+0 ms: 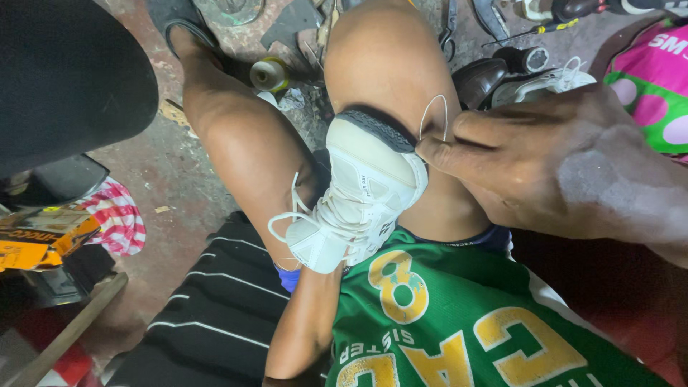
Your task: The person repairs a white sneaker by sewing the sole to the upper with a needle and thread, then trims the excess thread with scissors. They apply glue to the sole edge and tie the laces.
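The right hand (566, 165) is filling the right side of the view, its grip pinching a thin pale thread (433, 115) looping up from the heel of a white sneaker (358, 201). The sneaker is resting between the knees, above the green jersey (459, 322). The left hand is reaching inside the sneaker, so I cannot tell its grip. Tools are lying on the floor (172, 172) beyond.

Green jersey (459, 322) with yellow print — bare arms, bare legs.
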